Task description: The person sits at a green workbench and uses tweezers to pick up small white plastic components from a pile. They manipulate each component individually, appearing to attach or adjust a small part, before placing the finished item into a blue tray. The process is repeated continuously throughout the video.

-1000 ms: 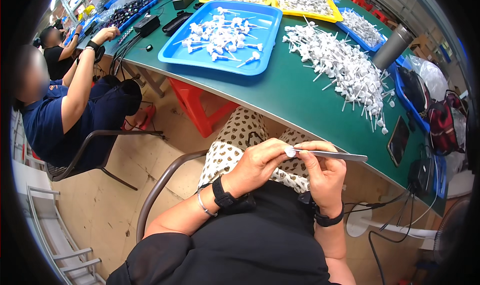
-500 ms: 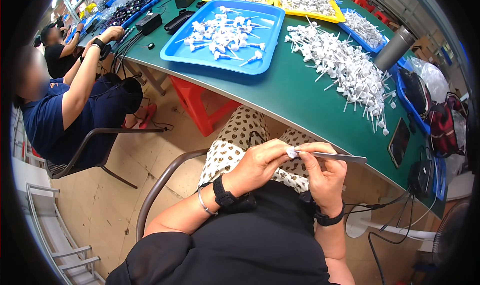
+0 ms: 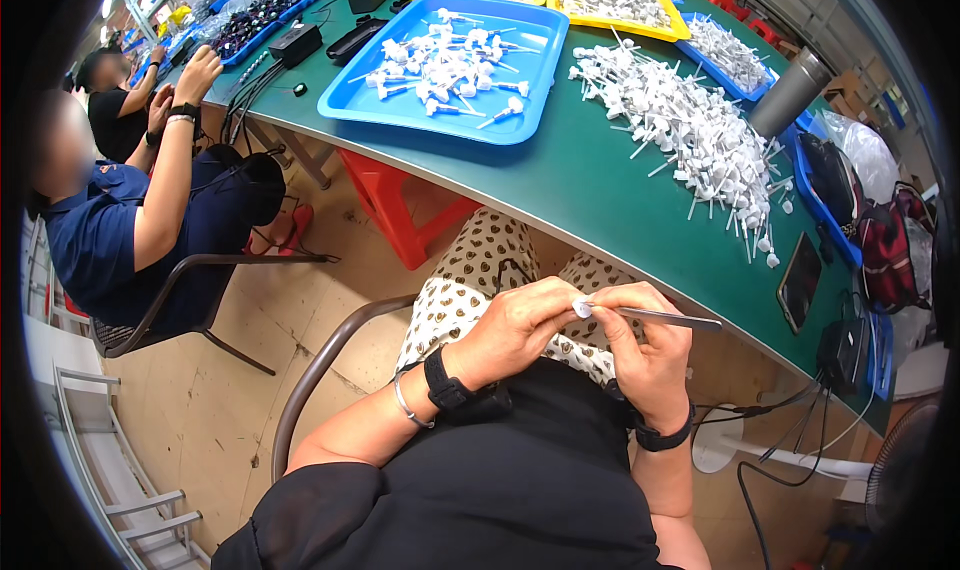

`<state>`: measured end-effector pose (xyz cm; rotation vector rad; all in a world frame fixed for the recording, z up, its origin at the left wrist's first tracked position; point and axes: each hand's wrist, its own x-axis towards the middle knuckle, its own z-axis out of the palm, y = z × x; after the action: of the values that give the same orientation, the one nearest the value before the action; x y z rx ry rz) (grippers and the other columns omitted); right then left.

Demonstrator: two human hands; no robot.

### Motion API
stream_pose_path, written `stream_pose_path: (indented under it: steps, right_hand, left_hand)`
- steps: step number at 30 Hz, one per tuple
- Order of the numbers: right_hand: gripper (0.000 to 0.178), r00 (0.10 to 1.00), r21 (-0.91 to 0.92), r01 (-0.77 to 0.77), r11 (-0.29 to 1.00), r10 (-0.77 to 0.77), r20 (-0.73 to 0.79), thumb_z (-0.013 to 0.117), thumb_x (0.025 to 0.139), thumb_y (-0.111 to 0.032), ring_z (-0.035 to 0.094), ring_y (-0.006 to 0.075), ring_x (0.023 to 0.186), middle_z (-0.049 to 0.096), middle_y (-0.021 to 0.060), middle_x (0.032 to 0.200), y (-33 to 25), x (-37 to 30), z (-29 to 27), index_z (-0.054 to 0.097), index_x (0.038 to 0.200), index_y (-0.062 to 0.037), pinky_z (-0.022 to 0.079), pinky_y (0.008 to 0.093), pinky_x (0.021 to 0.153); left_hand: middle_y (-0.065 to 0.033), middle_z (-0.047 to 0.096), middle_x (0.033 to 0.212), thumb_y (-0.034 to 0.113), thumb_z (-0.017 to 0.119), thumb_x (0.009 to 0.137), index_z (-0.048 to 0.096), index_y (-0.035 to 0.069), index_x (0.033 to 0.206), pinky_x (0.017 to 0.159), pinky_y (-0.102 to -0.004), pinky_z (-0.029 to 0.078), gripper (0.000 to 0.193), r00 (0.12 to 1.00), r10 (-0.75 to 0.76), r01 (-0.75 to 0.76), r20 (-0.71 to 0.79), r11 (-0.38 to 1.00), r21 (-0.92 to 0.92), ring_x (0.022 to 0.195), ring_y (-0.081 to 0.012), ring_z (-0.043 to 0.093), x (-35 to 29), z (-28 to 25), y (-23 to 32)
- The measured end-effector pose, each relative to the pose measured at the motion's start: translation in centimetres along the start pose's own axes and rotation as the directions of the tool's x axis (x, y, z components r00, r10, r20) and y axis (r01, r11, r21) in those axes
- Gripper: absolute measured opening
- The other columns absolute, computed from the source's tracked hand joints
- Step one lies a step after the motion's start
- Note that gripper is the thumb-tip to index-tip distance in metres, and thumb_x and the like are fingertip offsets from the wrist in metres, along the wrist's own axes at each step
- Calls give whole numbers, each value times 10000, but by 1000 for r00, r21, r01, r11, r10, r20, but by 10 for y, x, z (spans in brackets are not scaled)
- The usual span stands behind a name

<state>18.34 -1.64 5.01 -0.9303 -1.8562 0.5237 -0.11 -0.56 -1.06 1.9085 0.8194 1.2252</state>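
In front of my lap, the fingertips of my left hand pinch a small white plastic part with a rounded head. My right hand is closed around a thin, flat metal tool, its rear end sticking out to the right. The tool's front end meets the white part between both hands; the fingers hide its tip. Similar white stemmed parts lie in a blue tray ahead, and a loose pile of them spreads over the green table to its right.
Yellow trays of white parts stand at the back. On the right are a grey bottle, a phone and cables. A co-worker sits at the left, and a red stool stands under the table.
The tool's rear end has tilted slightly downward and turned in my right hand. My left hand stays nearly still with the white part. At the left, the co-worker's hands have drawn back.
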Motion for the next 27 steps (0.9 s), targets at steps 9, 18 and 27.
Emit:
stream_pose_path:
  steps: [9,18,27]
  right_hand:
    - [76,996,129,-60,990,68,-56,742,912,10,679,178,747,722,103,885,3,-4,4,718,984,7,543,291,658]
    - [91,1000,27,2,1000,-1,-14,753,884,15,681,222,736,722,99,874,0,-1,1,710,962,-4,547,317,656]
    - [113,985,-161,139,977,-119,128,753,875,22,692,238,758,724,103,894,-5,4,-9,711,976,-9,550,327,679]
  left_hand:
    - [-133,704,1041,-42,684,934,687,-3,1152,785,-355,565,222,1000,12,-12,-10,999,-37,933,-283,700,1,-2,2]
    - [-136,704,1029,-42,693,923,683,-9,1133,791,-361,565,214,1000,17,-17,1,999,-42,930,-294,698,1,-3,2]
    - [-130,709,1032,-35,696,924,692,-11,1103,806,-361,565,180,996,24,-23,87,1000,-11,934,-290,698,2,-2,-4]
